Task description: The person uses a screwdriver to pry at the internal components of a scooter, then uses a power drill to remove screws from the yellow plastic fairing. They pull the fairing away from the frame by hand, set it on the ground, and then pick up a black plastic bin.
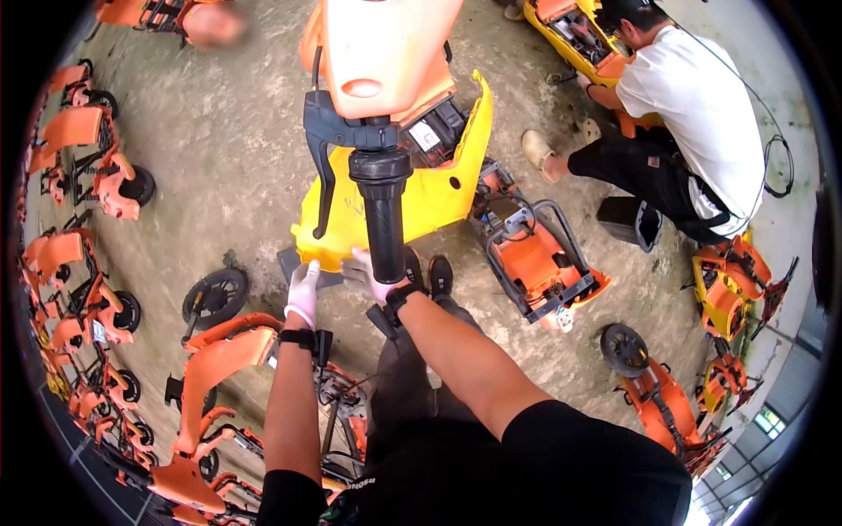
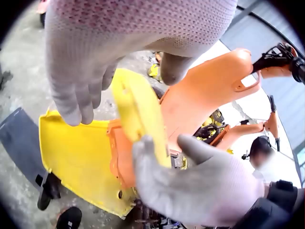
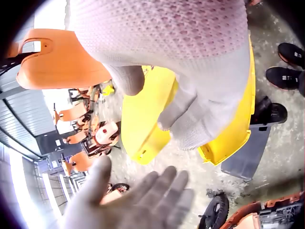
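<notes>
Both gloved hands reach down to the yellow body panel (image 1: 412, 188) of an orange scooter (image 1: 386, 53), at its lower edge just ahead of the person's own shoes (image 1: 438, 273). The left hand (image 1: 303, 289) hangs with its fingers relaxed and slightly spread, close to the panel's bottom corner; the left wrist view shows its fingertips near the yellow edge, but whether they touch it I cannot tell. The right hand (image 1: 368, 273) sits just beside it, partly hidden behind the black handlebar grip (image 1: 384, 223); in its wrist view the fingers lie loosely open over the panel, not pinching it. The panel looks tilted away from the orange frame yet hangs on it, so my judgement is that its removal is partly done: loosened, with lifting it clear left. Beyond the hands a second person (image 1: 693, 114) crouches at another scooter.
</notes>
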`<state>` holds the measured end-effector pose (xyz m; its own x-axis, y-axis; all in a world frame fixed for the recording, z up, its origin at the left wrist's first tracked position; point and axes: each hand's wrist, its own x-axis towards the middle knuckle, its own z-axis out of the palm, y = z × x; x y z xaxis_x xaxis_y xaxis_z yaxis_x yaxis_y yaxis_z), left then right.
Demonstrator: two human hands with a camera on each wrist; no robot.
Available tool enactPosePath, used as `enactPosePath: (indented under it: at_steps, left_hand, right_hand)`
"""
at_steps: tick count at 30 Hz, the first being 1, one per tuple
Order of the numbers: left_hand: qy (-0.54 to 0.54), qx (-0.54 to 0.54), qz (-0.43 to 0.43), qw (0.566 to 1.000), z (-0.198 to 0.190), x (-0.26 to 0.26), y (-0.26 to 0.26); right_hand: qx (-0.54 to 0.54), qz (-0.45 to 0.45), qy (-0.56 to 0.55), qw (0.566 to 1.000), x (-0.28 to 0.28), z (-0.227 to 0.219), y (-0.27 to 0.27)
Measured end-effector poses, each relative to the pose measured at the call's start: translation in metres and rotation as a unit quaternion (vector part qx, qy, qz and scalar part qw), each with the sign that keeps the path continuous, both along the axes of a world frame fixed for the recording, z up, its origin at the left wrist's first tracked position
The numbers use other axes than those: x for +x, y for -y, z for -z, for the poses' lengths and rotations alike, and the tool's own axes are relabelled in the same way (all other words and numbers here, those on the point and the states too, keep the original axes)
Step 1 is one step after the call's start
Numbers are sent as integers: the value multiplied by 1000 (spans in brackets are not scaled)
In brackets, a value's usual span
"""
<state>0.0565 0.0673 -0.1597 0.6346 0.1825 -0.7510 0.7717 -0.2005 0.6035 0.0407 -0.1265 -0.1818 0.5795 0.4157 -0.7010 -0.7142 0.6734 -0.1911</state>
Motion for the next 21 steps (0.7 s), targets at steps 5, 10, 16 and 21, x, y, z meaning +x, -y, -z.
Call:
enactPosePath:
  at_steps: [5, 10, 16, 21]
  left_hand:
    - [9, -263, -202, 943, -44, 19, 31]
    - [22, -343, -253, 904, 15, 41, 48]
    - [-45, -81, -209, 973, -15, 40, 76]
    - [57, -151, -195, 967, -27, 38, 80]
  right_hand:
    - [139, 61, 7, 988, 18, -24, 8]
    - [57, -69, 113, 990, 0, -12, 27]
    - [-35, 24, -69, 997, -40, 67, 107]
    - [-366, -89, 270, 886, -52, 181, 185]
